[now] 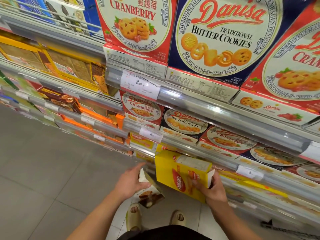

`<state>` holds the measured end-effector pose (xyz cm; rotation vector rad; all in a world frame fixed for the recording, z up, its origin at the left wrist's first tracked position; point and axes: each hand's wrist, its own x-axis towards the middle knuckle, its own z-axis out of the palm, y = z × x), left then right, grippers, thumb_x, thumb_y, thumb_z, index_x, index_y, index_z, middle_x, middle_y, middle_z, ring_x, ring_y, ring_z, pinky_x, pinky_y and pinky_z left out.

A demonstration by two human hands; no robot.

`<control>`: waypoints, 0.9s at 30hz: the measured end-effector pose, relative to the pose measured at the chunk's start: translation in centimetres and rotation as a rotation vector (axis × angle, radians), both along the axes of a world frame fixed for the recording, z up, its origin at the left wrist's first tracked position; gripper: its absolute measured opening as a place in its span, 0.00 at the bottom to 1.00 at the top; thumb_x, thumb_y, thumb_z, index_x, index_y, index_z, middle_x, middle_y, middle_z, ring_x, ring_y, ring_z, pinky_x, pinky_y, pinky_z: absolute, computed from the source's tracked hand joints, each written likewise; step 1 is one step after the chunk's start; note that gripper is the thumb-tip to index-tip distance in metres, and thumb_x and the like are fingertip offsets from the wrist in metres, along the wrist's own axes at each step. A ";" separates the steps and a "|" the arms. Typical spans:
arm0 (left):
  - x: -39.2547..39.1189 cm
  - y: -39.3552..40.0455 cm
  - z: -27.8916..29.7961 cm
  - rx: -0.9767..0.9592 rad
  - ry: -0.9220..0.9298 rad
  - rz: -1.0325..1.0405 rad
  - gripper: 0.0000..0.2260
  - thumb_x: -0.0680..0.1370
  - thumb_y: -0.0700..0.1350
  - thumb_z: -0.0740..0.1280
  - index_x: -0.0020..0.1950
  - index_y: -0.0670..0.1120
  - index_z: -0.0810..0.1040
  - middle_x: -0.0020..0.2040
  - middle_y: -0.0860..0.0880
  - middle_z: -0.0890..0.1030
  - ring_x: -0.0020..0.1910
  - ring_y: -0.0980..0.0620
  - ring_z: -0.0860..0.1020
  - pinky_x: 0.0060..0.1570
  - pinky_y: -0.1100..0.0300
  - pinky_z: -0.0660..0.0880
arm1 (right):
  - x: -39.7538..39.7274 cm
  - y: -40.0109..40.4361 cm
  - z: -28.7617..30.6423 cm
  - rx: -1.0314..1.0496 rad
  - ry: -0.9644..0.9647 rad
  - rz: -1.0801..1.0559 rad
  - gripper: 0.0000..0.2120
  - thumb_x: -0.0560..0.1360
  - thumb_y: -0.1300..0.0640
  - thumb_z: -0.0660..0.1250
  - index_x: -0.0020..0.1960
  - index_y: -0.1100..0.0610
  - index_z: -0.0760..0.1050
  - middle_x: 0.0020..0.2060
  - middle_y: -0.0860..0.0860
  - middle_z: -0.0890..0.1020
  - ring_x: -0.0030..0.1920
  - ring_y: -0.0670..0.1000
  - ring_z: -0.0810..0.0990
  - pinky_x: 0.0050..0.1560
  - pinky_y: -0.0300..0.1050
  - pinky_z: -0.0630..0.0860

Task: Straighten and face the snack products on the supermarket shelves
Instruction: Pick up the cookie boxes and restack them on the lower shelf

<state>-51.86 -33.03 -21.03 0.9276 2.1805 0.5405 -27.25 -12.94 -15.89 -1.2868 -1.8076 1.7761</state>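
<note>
Left hand (132, 181): grasping a flat cardboard box (150, 194) with brown wafer pictures, held low over the floor, long axis slanting away from the shelf.
Right hand (213, 191): gripping a glossy yellow Nabati carton (181, 174), rectangular, tilted, logo sideways, its top end toward the lower shelf rail (225, 163).
Around: Danisa cookie boxes (214, 35) fill the shelves above; paper price tag (140, 83) on the rail.
</note>
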 end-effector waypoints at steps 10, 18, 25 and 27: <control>0.0 1.8 -2.3 0.039 -0.337 -0.033 0.42 0.66 0.67 0.75 0.77 0.61 0.66 0.72 0.57 0.75 0.68 0.53 0.76 0.68 0.51 0.73 | -0.2 -0.4 -0.2 0.053 -0.056 0.098 0.32 0.70 0.49 0.79 0.70 0.47 0.69 0.61 0.43 0.83 0.61 0.45 0.81 0.59 0.42 0.79; 0.5 1.8 -2.0 0.125 -0.509 0.115 0.35 0.72 0.60 0.77 0.76 0.64 0.67 0.68 0.65 0.75 0.71 0.57 0.70 0.72 0.53 0.66 | -1.2 -0.4 -1.1 0.296 -0.466 0.126 0.35 0.66 0.38 0.79 0.69 0.45 0.72 0.57 0.44 0.75 0.58 0.45 0.74 0.52 0.40 0.68; -1.4 2.3 -0.7 0.164 -0.474 0.106 0.44 0.65 0.70 0.76 0.78 0.63 0.65 0.71 0.61 0.75 0.71 0.54 0.72 0.73 0.50 0.68 | -2.4 0.0 -1.7 0.211 -0.523 0.080 0.37 0.67 0.42 0.80 0.71 0.49 0.70 0.62 0.48 0.81 0.56 0.51 0.81 0.51 0.43 0.75; -2.0 2.8 -0.5 0.165 -0.463 0.087 0.49 0.61 0.75 0.74 0.79 0.63 0.63 0.73 0.60 0.74 0.72 0.54 0.71 0.74 0.48 0.67 | -2.9 0.1 -1.9 0.187 -0.523 0.056 0.36 0.68 0.45 0.81 0.71 0.50 0.70 0.63 0.49 0.81 0.62 0.53 0.80 0.55 0.44 0.75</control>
